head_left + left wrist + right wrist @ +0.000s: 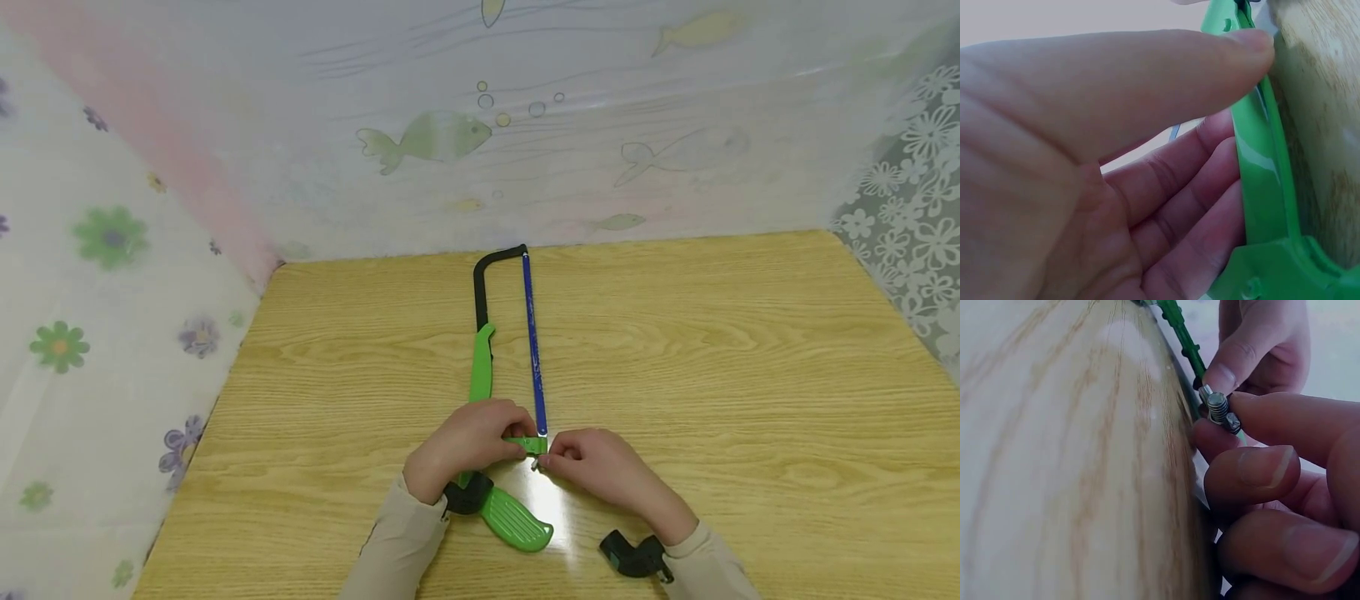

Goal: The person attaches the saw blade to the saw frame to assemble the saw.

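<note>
A hacksaw with a green handle (517, 521) and a black front frame (480, 292) lies on the wooden table. Its blue blade (534, 342) runs along the right side, from the far tip to the green lower arm. My left hand (472, 437) grips that green arm (1257, 169) between thumb and fingers. On the right, my right hand (607, 468) pinches a small metal wing nut (1230, 422) on a threaded bolt (1217, 407) at the blade's near end. The left hand covers part of the saw's green frame.
The table (712, 358) ends at a back wall covering (562, 183) printed with fish. A flowered sheet (112, 333) hangs along the left edge. Black camera mounts (633, 556) sit on both wrists, close to the tabletop.
</note>
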`<state>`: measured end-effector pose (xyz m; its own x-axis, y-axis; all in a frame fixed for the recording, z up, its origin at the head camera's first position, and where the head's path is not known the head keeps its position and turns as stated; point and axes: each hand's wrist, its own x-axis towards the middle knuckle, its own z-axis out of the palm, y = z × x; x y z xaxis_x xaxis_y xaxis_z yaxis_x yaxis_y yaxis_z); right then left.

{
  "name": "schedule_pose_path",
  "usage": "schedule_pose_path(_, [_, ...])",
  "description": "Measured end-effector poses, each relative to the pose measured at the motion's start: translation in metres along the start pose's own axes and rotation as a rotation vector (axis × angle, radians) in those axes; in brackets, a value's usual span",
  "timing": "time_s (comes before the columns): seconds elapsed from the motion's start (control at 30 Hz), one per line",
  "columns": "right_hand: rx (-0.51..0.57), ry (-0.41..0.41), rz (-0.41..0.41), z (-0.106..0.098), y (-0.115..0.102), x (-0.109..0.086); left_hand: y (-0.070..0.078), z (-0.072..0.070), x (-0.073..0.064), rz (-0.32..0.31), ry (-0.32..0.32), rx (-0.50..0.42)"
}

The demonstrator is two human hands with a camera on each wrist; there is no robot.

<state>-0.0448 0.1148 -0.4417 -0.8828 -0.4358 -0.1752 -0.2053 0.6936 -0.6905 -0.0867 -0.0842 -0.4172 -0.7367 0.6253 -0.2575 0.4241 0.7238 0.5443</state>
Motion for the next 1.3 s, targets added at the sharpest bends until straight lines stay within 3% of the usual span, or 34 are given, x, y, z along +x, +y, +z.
schedule_pose_path(0.17, [0.013, 0.010, -0.004, -0.0004, 0.0005, 0.0004, 0.0012, -0.0008, 0.0003, -0.005, -0.002, 0.006])
schedule_pose_path(0.43, [0.056, 0.005, 0.069, 0.0000, 0.0009, -0.0012, 0.0036, 0.0011, -0.0006, 0.000, -0.011, 0.012])
schedule_pose_path(1.3, [0.018, 0.004, -0.016, 0.0016, 0.0034, 0.0014, 0.0008, -0.0004, -0.0004, 0.016, 0.002, 0.010])
